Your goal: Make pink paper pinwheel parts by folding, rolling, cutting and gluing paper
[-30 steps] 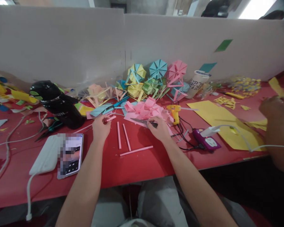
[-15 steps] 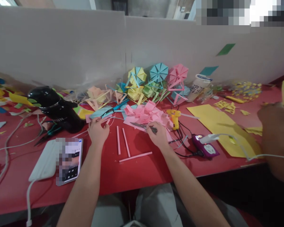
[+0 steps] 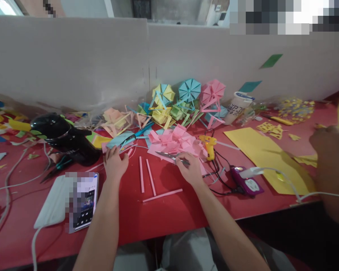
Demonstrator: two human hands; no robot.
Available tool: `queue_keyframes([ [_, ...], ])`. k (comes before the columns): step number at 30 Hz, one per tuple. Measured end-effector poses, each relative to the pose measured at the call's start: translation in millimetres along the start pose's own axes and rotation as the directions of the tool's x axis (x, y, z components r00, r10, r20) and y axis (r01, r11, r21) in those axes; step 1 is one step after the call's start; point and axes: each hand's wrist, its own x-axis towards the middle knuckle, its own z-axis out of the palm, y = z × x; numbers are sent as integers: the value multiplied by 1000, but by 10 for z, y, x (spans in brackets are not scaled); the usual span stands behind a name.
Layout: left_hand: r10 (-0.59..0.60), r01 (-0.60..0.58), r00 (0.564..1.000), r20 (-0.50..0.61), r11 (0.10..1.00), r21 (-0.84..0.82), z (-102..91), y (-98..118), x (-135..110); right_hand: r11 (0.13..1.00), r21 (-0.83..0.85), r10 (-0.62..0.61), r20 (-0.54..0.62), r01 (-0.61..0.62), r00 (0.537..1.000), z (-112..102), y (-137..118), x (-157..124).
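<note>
My right hand [image 3: 190, 168] is closed around the dark handle of a pair of scissors [image 3: 166, 154], whose pointed blades lie shut and aim left over the edge of pink paper. My left hand [image 3: 115, 162] rests palm down with fingers apart, its tips at light blue paper [image 3: 121, 138]. Close to its thumb is a short pink paper piece [image 3: 130, 152]. Between my hands, two pink paper sticks [image 3: 141, 175] lie nearly upright in view, and a third pink stick [image 3: 162, 195] lies crosswise below them. Folded pink paper pieces [image 3: 176, 138] are heaped just beyond the scissors.
A yellow glue gun [image 3: 208, 145] and a purple power socket [image 3: 247, 181] with cables sit to the right, beside yellow paper [image 3: 268, 162]. A black bottle [image 3: 67, 139], phone [image 3: 86, 203] and white power bank [image 3: 55, 203] are left. Paper umbrellas [image 3: 190, 90] stand behind. Another person's hand [image 3: 330, 145] holds a yellow strip.
The view has tipped slightly upward, so the table's things sit lower. My left hand's fingers have shifted a little over the blue paper; my right hand keeps its hold on the scissors.
</note>
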Motion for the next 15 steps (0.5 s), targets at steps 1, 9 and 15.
queue_keyframes([
  [1, -7, 7, 1000, 9, 1000, 5, -5, 6, -1, 1000, 3, 4, 3, -4, 1000, 0, 3, 0],
  [9, -52, 52, 999, 1, 999, -7, -25, -4, -23, 999, 36, 19, -16, -18, 1000, -26, -2, -2],
  [15, -69, 70, 997, 33, 997, -17, -18, 11, -13, 999, 40, 29, -15, -28, 999, -21, 15, -2],
])
